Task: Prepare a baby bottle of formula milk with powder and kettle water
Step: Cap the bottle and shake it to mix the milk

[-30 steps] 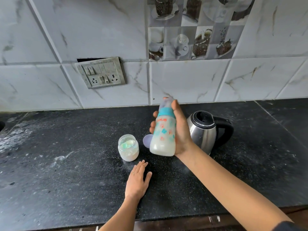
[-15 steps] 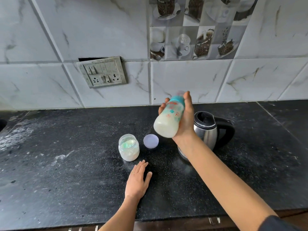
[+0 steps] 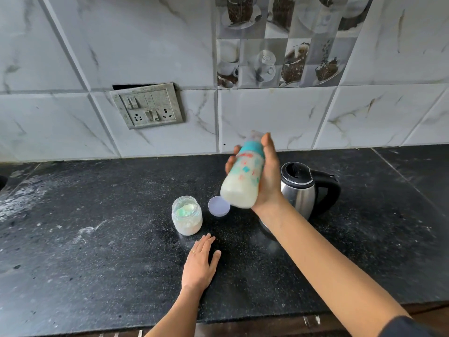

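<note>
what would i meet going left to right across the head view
grey wall switch panel, clear jar of white powder, round lilac plastic lid, milk-filled baby bottle with teal collar, steel kettle with black handle

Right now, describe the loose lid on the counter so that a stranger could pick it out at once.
On the black countertop, find the steel kettle, then look left to the open jar of white powder. The lid lies flat between them, just right of the jar. It is the only pale lilac disc; its neighbours stand tall.
</note>
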